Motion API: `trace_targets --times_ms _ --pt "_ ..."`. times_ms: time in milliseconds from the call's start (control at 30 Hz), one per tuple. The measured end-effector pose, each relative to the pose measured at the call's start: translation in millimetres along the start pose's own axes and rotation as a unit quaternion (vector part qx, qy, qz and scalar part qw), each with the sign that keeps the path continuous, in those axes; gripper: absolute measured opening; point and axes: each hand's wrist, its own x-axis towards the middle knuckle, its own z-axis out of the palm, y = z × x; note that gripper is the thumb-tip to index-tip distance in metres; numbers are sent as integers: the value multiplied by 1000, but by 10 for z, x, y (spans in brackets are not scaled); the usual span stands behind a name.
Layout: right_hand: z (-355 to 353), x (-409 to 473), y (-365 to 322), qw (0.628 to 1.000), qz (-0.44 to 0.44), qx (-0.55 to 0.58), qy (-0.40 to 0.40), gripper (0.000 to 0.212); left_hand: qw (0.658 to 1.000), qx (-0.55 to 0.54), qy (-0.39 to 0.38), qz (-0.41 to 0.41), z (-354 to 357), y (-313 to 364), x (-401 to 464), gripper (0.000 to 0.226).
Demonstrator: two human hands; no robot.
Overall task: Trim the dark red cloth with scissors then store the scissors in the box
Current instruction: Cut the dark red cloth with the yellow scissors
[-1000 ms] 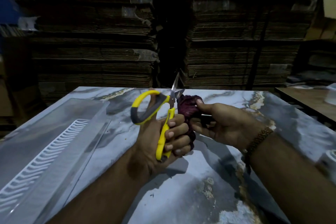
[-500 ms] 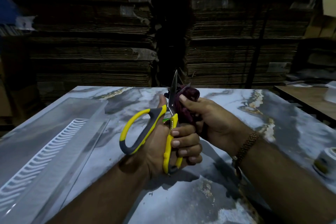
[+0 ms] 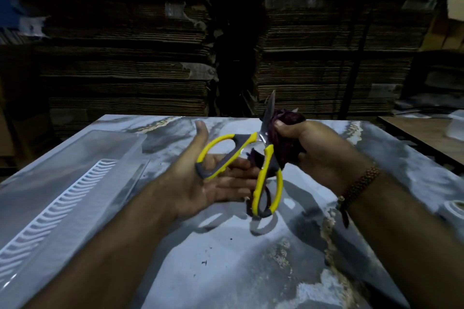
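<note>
Stacks of flat cardboard (image 3: 130, 63) fill the dark upper half of the frame, and below them the marbled desk (image 3: 226, 258) runs toward me. The clear plastic box (image 3: 75, 183) lies open at the left of the frame, nothing in it that I can see.

What has changed is my grip. A second ago my left hand (image 3: 208, 178) was wrapped tight round the lower handle of the scissors (image 3: 261, 155), squeezing for a cut. Now that hand lies open, palm up, fingers (image 3: 236, 175) spread and thumb pointing away; the upper yellow loop only rests across my palm. The handles have swung wide apart, one loop on my hand and the other hanging down toward the desk at centre frame.

My right hand (image 3: 313, 155), just right of centre, is closed round the bunched cloth (image 3: 283, 138). The blades point up beside the cloth, touching it, so the scissors seem pinned there between cloth and hand more than held by me. Whether a blade is caught in the fabric I cannot tell.

I read this as the cut being over, or my grip being reset. The scissors are loosely held and could slip. I would take hold of the handles again before reaching left to the box.
</note>
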Motion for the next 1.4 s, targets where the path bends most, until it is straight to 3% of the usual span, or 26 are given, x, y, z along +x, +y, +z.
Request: trace_targets --times_ms 67,133,200,300,500,667,800,967,1400 --pt "-63 25 5 997 -15 -63 29 21 985 112 123 49 57 79 -7 106" --pt "-57 29 22 993 -23 -104 56 13 908 326 225 137 148 103 -25 100" --pt "-8 28 52 991 -28 -118 60 12 833 452 236 213 247 6 -46 74" --pt "71 -2 98 987 -40 -142 58 9 819 495 191 220 279 -210 10 51" --pt "151 -21 202 983 -5 -168 74 21 794 537 203 198 291 -262 4 65" --pt "219 -46 201 992 22 -96 79 32 722 609 249 214 304 -258 26 75" --pt "236 -42 220 994 14 -65 89 20 695 626 270 229 338 -280 45 77" --pt "261 -36 208 994 8 -51 98 11 700 619 268 233 344 -290 51 77" --pt "36 151 184 973 -71 -206 71 32 679 641 264 243 316 -321 73 78"
